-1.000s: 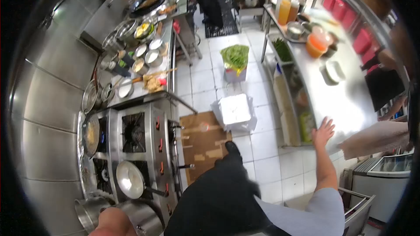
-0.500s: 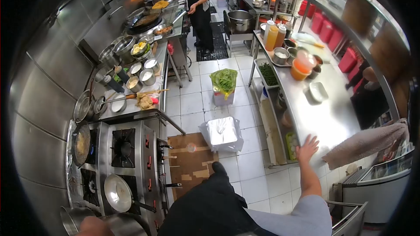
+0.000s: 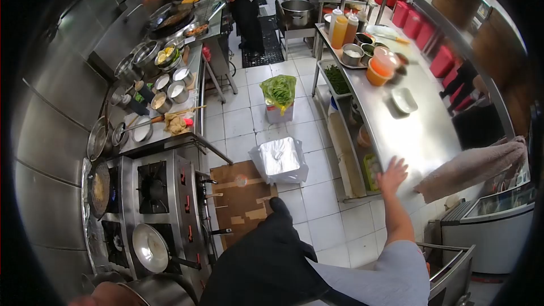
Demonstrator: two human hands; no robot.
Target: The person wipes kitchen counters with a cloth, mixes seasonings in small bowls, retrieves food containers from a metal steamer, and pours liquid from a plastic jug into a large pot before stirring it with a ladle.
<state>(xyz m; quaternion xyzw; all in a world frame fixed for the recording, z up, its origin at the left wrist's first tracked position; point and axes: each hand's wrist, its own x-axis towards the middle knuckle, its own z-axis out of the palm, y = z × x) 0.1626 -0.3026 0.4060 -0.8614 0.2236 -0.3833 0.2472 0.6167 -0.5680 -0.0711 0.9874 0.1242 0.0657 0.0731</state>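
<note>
One empty right hand (image 3: 392, 177), splayed wide at desk (image 3: 420, 136) edge; my left hand (image 3: 106, 294) blurred beside pot (image 3: 160, 293), can't tell grip. Probably bracing; next move calls for lifting off.

At the near end of the stove (image 3: 129, 198), the left hand (image 3: 109, 296) is blurred and cut off by the bottom edge, its grip unreadable; the pot (image 3: 163, 292) beside it is cut off too. Far beyond the stove, a co-worker (image 3: 243, 8) stands with head outside the top edge.
</note>
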